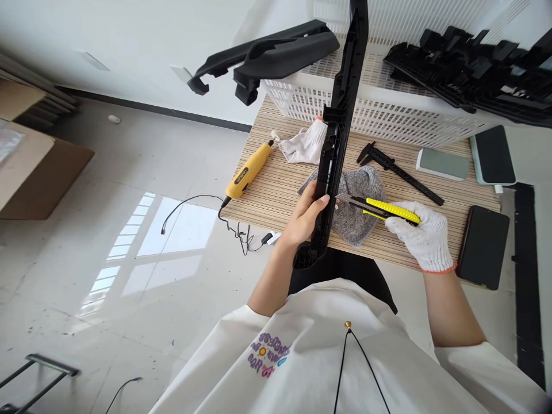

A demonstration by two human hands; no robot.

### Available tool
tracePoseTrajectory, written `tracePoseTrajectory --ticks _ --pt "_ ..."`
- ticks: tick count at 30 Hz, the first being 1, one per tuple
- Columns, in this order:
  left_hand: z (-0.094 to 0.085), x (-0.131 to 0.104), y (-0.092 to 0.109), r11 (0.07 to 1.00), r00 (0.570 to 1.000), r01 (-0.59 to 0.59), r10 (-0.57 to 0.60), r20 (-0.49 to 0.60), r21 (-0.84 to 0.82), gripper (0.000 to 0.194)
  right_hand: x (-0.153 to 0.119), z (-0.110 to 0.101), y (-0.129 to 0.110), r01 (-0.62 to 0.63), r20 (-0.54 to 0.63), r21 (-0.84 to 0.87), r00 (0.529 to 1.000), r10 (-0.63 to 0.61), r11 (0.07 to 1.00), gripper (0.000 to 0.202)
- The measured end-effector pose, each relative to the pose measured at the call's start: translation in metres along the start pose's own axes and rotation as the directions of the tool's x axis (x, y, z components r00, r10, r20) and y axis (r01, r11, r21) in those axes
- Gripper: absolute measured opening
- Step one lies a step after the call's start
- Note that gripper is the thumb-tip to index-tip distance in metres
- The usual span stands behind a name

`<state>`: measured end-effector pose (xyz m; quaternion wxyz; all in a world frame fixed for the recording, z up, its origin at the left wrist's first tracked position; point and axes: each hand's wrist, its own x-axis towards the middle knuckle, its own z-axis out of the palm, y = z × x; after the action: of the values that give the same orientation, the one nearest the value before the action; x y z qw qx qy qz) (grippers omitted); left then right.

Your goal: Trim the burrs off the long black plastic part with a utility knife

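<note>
My bare left hand is closed around a long black plastic trim part, which stands lengthwise before me over the table's front edge. In my gloved right hand is a yellow utility knife. Its blade is extended and points left, with the tip close to the part's right edge by my left thumb; whether it touches I cannot tell. Beneath the blade lies a grey cloth. A white work glove rests on the table behind the part.
A yellow rotary tool with a cord lies at the table's left edge. Black calipers, a sharpening stone and two phones, one black, lie to the right. White baskets at the back carry black plastic parts.
</note>
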<state>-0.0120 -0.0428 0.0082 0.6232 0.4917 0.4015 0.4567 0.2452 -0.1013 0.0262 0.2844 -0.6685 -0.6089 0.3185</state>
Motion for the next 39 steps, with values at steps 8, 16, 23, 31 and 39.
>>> tracePoseTrajectory --ticks 8,16,23,31,39 --pt "0.002 -0.002 0.002 0.999 0.999 -0.031 0.032 -0.04 0.027 0.025 0.0 -0.001 -0.008 0.014 -0.028 0.046 1.0 -0.013 0.999 0.03" --pt "0.001 -0.001 0.0 0.997 0.998 -0.048 0.049 -0.026 0.055 0.031 0.0 0.0 -0.007 0.022 -0.046 0.037 0.999 -0.02 0.999 0.03" --pt "0.001 -0.001 -0.002 0.992 0.997 -0.06 0.065 -0.046 0.114 0.033 0.001 -0.004 -0.01 0.0 0.025 -0.007 1.0 0.001 1.0 0.028" --pt "0.001 -0.001 -0.001 0.994 0.998 -0.053 0.056 -0.024 0.098 0.033 0.01 -0.01 -0.013 -0.052 0.193 -0.073 0.979 0.066 0.996 0.031" --pt "0.002 -0.002 0.002 0.98 0.995 -0.103 0.104 0.003 0.168 0.03 0.02 -0.015 -0.028 0.028 0.376 -0.148 0.926 0.031 0.989 0.02"
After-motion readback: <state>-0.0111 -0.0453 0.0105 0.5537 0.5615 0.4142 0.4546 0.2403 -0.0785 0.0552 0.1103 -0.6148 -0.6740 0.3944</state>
